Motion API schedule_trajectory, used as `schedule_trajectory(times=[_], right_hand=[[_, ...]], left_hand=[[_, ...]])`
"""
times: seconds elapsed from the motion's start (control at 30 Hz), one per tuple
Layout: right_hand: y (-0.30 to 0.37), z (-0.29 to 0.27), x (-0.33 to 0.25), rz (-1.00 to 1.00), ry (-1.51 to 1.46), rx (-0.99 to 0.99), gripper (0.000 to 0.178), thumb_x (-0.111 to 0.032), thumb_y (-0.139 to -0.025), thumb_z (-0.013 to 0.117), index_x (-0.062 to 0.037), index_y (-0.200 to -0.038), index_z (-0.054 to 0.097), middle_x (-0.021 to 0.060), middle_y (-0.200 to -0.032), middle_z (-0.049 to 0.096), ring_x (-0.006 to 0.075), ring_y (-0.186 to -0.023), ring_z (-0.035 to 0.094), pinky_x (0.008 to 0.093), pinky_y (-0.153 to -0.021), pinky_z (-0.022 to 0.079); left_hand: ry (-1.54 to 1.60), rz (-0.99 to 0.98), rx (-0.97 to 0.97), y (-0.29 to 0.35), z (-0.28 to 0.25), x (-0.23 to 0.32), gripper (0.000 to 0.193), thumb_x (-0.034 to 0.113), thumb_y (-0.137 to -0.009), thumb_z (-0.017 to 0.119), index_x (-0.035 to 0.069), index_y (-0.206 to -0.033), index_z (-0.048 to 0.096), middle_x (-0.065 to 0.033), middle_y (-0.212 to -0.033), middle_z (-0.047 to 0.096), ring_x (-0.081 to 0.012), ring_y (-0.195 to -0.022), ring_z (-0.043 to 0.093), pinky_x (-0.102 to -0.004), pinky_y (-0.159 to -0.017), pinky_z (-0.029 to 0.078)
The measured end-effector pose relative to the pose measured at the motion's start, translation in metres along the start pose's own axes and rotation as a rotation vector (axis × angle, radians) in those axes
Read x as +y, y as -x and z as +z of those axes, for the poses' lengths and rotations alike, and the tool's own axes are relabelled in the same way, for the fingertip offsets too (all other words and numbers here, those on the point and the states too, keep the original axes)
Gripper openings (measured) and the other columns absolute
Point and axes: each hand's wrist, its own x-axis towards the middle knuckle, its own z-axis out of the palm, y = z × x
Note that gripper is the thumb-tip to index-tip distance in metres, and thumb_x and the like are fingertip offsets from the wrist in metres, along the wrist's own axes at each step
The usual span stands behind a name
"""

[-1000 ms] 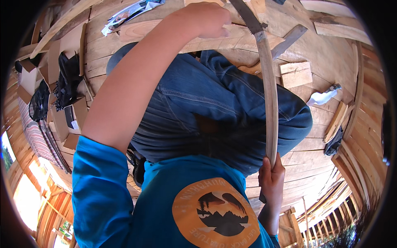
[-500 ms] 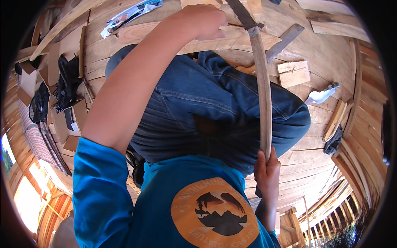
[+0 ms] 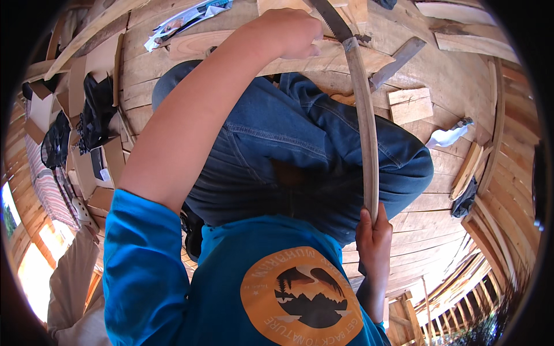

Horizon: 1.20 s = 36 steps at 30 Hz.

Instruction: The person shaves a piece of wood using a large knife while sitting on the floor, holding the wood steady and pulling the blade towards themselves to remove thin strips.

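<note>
A saw (image 3: 366, 127) with a long, slightly curved wooden handle stretches away from me over my right thigh. Its dark toothed blade (image 3: 332, 17) runs out of the picture at the top. My right hand (image 3: 375, 236) is wrapped round the near end of the handle. Close to the left of the blade, my left hand (image 3: 291, 34) is closed, knuckles up; whatever its fingers hold is hidden. Beneath that hand a pale wooden plank (image 3: 334, 57) lies crosswise beyond my crossed legs.
Right of the saw lie a flat grey blade (image 3: 398, 62), a wooden block (image 3: 410, 105) and a white crumpled wrapper (image 3: 447, 136). Open cardboard boxes (image 3: 86, 167) with black bags stand at left. Another person's trousered leg (image 3: 75, 282) shows at lower left.
Another person's leg and shoe have come further into view at the lower left. My left hand has shifted very slightly to the right; my right hand keeps its hold on the saw handle.
</note>
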Motion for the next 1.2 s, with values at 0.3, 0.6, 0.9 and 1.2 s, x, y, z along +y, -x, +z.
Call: schedule_trajectory(times=[0.3, 0.6, 0.9, 1.2], right_hand=[[-0.004, -0.01, 0.002, 0.119, -0.158, -0.031, 0.019, -0.017, -0.104, 0.051, -0.0011, -0.096, 0.054, 0.0028, -0.053, 0.048, 0.0084, -0.046, 0.048, 0.0288, -0.044, 0.034], [0.059, -0.024, 0.013, 0.219, -0.13, -0.069, 0.015, -0.014, -0.103, 0.052, 0.0003, -0.098, 0.055, 0.0059, -0.054, 0.052, 0.011, -0.046, 0.052, 0.0293, -0.044, 0.037], [0.002, 0.001, 0.007, 0.029, 0.008, -0.023, 0.016, -0.013, -0.102, 0.053, 0.0021, -0.099, 0.056, 0.0085, -0.054, 0.053, 0.0151, -0.045, 0.056, 0.03, -0.044, 0.039], [0.062, -0.036, 0.013, 0.193, -0.07, -0.046, 0.013, -0.012, -0.102, 0.052, 0.0008, -0.1, 0.056, 0.0062, -0.054, 0.052, 0.0111, -0.046, 0.053, 0.0293, -0.044, 0.037]], left_hand=[[0.114, 0.066, 0.024, -0.003, -0.003, -0.019, 0.026, 0.028, -0.083, 0.07, 0.004, -0.092, 0.073, -0.0246, -0.095, 0.07, -0.0405, -0.091, 0.069, -0.0487, -0.08, 0.055], [0.102, 0.118, -0.079, -0.008, -0.006, -0.022, 0.026, 0.029, -0.084, 0.068, 0.004, -0.09, 0.072, -0.0237, -0.09, 0.07, -0.0417, -0.088, 0.068, -0.0499, -0.08, 0.054], [0.12, 0.052, 0.026, -0.003, -0.002, -0.019, 0.029, 0.029, -0.085, 0.068, 0.004, -0.096, 0.073, -0.0247, -0.094, 0.07, -0.0414, -0.092, 0.068, -0.05, -0.082, 0.054], [0.19, 0.033, -0.056, 0.0, -0.01, -0.025, 0.03, 0.029, -0.086, 0.068, 0.004, -0.1, 0.072, -0.0255, -0.097, 0.07, -0.0409, -0.093, 0.068, -0.0489, -0.082, 0.053]])
